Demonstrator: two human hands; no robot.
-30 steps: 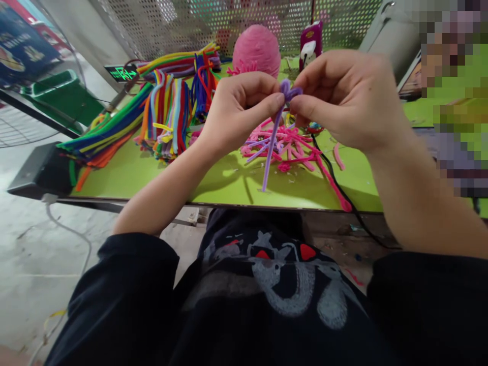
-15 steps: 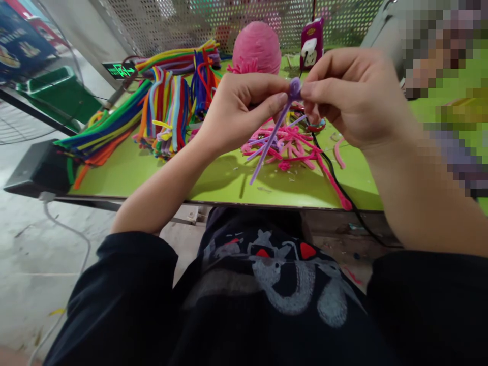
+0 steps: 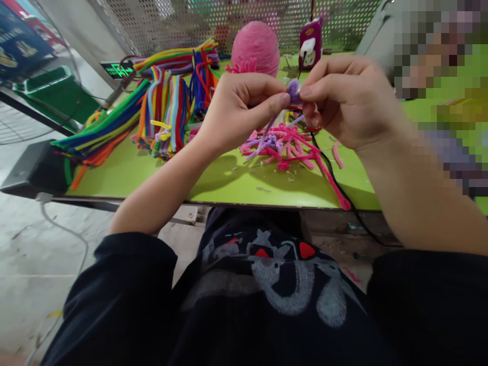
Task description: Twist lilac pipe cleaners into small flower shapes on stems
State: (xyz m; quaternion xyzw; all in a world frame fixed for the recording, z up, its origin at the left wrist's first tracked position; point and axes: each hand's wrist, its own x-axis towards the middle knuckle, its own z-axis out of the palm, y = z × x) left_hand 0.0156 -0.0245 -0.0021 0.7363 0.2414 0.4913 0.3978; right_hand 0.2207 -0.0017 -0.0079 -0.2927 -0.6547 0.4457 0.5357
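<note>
A purple pipe cleaner (image 3: 293,90) is coiled into a small loop at its top, and its straight tail slants down to the left, partly hidden by my fingers. My left hand (image 3: 247,104) pinches the coil from the left between thumb and forefinger. From the right, my right hand (image 3: 343,99) grips the same coil with thumb and forefinger, its other fingers curled under. Both hands are above the green table (image 3: 251,188). Below them lies a loose heap of pink and purple pipe cleaner pieces (image 3: 290,145).
Bundles of multicoloured pipe cleaners (image 3: 163,112) lie on the left. At the back stand a pink ball of yarn (image 3: 256,48) and a purple power socket (image 3: 310,43). A black cable (image 3: 335,183) runs over the front edge. A green bin (image 3: 61,94) stands beyond the table's left.
The purple tail has swung up and away, looking shorter from here. The coil has turned slightly between my fingers; both hands keep their pinch.
</note>
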